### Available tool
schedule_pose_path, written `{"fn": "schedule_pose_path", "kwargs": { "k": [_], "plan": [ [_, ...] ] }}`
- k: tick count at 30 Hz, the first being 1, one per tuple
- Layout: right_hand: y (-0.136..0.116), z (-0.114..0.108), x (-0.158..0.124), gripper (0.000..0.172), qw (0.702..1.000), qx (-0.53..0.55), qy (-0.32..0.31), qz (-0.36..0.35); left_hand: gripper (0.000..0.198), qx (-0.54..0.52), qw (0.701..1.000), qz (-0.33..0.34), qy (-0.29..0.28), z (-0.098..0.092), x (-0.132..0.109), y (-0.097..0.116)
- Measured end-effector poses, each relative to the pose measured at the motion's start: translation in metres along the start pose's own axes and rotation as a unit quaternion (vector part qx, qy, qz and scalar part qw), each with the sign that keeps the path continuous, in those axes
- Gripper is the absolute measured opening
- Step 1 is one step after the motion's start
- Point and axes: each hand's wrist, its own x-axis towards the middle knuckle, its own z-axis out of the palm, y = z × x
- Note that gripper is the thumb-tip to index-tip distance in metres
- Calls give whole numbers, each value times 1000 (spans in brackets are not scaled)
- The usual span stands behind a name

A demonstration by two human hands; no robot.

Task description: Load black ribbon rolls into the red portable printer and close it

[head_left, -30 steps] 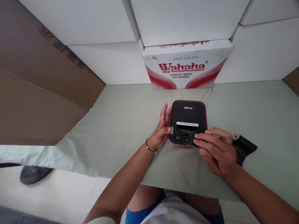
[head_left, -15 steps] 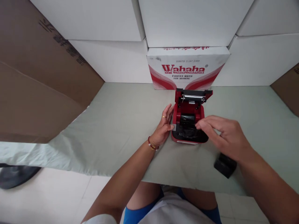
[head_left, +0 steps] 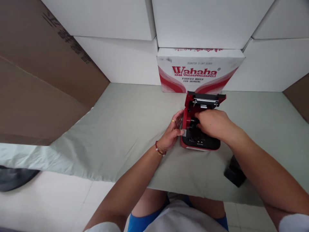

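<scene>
A red and black label printer (head_left: 207, 143) stands on the cloth with its lid (head_left: 205, 97) raised towards the back. Along its left side my left hand (head_left: 172, 134) grips the body, thumb on a grey tab (head_left: 184, 132) and fingers down the outer wall. My right hand (head_left: 213, 123) reaches into the bay from the right, fingertips closed on a glossy black roll (head_left: 193, 124). That hand covers the roll's right part, and its fingertips are partly hidden. Beneath my right forearm lies a black block-shaped object (head_left: 234, 174).
A pale green cloth (head_left: 120, 129) covers the table. Behind the printer stands a white and red Wahaha water carton (head_left: 200, 71), against stacked white boxes (head_left: 116, 58). A brown cardboard box (head_left: 53, 87) stands at left, and another brown box (head_left: 298, 91) at the right edge.
My right hand has moved up and left, from the printer's right edge into the bay over the roll. The loose black film at the front no longer shows there. My left hand keeps its hold.
</scene>
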Motion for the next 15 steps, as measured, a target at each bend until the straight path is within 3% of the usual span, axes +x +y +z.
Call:
{"fn": "schedule_pose_path", "kwargs": {
  "k": [4,7,12,15],
  "plan": [
    [5,4,-7,39,997,60,36,11,91,-12,1000,1,3,1,0,0],
    [8,8,-24,34,982,158,100,-13,88,-17,1000,7,3,2,-1,1],
    [44,10,-87,36,902,400,160,-15,84,-18,1000,5,1,4,-1,5],
    [82,26,-121,42,875,428,225,-9,85,-20,1000,5,0,3,0,4]
  ]
}}
